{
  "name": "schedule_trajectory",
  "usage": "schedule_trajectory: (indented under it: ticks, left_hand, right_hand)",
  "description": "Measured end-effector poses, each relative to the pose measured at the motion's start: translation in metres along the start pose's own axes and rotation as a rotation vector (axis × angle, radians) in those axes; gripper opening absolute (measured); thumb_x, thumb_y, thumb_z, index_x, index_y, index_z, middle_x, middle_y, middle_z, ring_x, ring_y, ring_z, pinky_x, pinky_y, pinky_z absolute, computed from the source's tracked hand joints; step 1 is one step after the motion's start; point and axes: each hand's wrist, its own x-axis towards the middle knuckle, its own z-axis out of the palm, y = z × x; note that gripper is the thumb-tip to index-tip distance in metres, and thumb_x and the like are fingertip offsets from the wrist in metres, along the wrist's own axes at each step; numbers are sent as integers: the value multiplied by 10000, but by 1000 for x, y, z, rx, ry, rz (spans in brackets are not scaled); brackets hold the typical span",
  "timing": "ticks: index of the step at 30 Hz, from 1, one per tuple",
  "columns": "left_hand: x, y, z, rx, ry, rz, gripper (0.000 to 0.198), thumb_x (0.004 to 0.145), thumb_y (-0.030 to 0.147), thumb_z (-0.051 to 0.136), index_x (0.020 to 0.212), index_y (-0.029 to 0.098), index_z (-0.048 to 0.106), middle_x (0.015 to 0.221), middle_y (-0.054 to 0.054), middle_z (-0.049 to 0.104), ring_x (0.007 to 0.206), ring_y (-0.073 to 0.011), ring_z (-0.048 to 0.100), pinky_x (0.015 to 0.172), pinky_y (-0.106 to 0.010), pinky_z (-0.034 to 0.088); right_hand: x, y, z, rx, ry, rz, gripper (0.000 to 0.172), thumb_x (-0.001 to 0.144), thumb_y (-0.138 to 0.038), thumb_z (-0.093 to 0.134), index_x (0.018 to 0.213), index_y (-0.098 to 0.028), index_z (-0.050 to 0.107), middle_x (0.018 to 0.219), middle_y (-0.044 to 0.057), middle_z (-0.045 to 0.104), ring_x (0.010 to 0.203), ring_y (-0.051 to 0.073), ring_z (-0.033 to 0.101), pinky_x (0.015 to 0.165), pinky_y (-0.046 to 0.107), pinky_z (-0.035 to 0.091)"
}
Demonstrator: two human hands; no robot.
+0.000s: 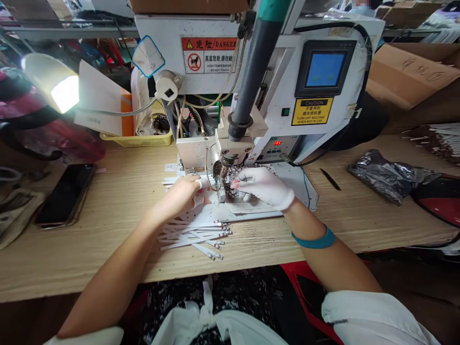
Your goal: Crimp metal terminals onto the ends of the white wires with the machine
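Note:
My left hand (185, 192), with white wraps on some fingers, is curled at the left side of the machine's working head (223, 165). White strips (171, 180) stick out to the left from behind it; whatever its fingers grip is hidden. On the right, my right hand (265, 186) wears a white glove with bare fingertips. Its thumb and forefinger are pinched together over a pile of small dark and white pieces (233, 178); anything between them is too small to name. Several flat white strips with dark-marked ends (196, 235) lie crossed on the table in front of the machine.
The white machine (212, 86) carries a high-temperature sign and a lit screen (325, 69). To the left are a glowing lamp (64, 93), a phone (65, 194) and a yellow basket (143, 140). A dark blade-like piece (330, 178) and a plastic bag (388, 175) lie right.

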Motion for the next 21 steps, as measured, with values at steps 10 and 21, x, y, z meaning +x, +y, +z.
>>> schedule_trajectory:
  ticks: [10, 21]
  left_hand:
    - [-4, 10, -13, -272, -83, -156, 232, 827, 325, 454, 729, 155, 578, 685, -33, 577, 639, -163, 514, 610, -258, 413]
    - [-2, 17, -12, -611, -81, -290, 340, 744, 479, 529, 716, 144, 579, 646, 0, 540, 590, -125, 450, 536, -224, 350]
  right_hand:
    - [3, 3, 0, 248, -49, -48, 225, 592, -231, 753, 722, -94, 630, 653, 10, 607, 512, 84, 560, 435, 214, 490]
    - [9, 7, 13, 352, -52, -91, 200, 594, -234, 731, 690, -112, 605, 559, 4, 619, 465, 91, 572, 436, 209, 492]
